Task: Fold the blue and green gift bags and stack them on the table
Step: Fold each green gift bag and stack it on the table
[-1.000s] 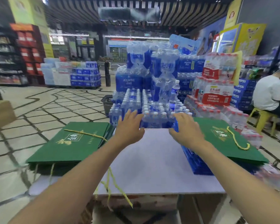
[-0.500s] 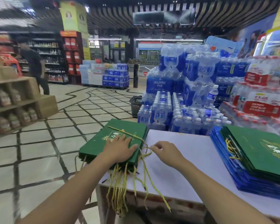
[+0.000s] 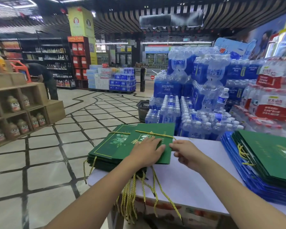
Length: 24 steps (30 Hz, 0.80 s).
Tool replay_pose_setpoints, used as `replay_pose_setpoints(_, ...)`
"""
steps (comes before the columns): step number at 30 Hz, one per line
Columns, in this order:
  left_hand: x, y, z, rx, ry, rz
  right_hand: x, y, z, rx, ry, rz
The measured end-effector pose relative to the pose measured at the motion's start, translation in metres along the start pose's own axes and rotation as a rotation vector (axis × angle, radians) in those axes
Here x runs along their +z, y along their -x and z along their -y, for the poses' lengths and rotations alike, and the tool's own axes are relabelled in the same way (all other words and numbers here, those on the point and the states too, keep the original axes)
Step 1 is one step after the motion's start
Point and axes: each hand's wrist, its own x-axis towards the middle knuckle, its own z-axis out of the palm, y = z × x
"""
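A stack of flat green gift bags (image 3: 104, 151) lies on the left end of the white table (image 3: 180, 182). The top green bag (image 3: 162, 130) sits shifted to the right of the ones beneath it. My left hand (image 3: 147, 150) presses flat on this bag with straight fingers. At the bag's right edge, my right hand (image 3: 186, 153) pinches it with thumb and curled fingers. A second pile at the right holds green bags (image 3: 271, 156) on top of blue bags (image 3: 238, 172).
Gold cord handles (image 3: 130, 195) hang over the table's front edge. Shrink-wrapped water bottle packs (image 3: 196, 104) rise just behind the table. A dark shopping basket (image 3: 143, 109) stands on the tiled floor. Wooden display crates (image 3: 18, 109) are at the left, with a person (image 3: 43, 76) bending behind them.
The view has swung left and closer to the left stack. The top green bag has slid right off the stack under my left hand, and my right hand has come to its right edge.
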Motion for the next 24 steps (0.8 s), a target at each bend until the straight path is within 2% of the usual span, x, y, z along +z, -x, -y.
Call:
replay_pose_setpoints(5, 0.007, -0.006, -0.026, 0.104, 0.017, -0.007, -0.054, 0.007, 0.003, -0.002, -0.063, -0.087)
replay_pose_setpoints(10, 0.036, -0.011, -0.046, 0.244, -0.003, 0.044, -0.110, 0.018, -0.018, 0.048, 0.047, -0.205)
replay_pose_setpoints(15, 0.078, -0.007, -0.051, 0.316, -0.095, 0.212, -0.126, 0.039, -0.043, 0.104, 0.425, -0.299)
replay_pose_setpoints(17, 0.096, -0.008, -0.052, 0.316, -0.152, 0.241, -0.126, 0.045, -0.056, 0.055, 0.781, -0.266)
replay_pose_setpoints(19, 0.104, -0.009, -0.053, 0.312, -0.176, 0.224, -0.117, 0.050, -0.070, -0.106, 1.152, -0.212)
replay_pose_setpoints(21, 0.106, -0.012, -0.056, 0.316, -0.183, 0.208, -0.104, 0.052, -0.082, -0.221, 1.255, -0.091)
replay_pose_setpoints(24, 0.108, -0.013, -0.059, 0.318, -0.206, 0.206, -0.098, 0.051, -0.086, -0.203, 1.341, -0.010)
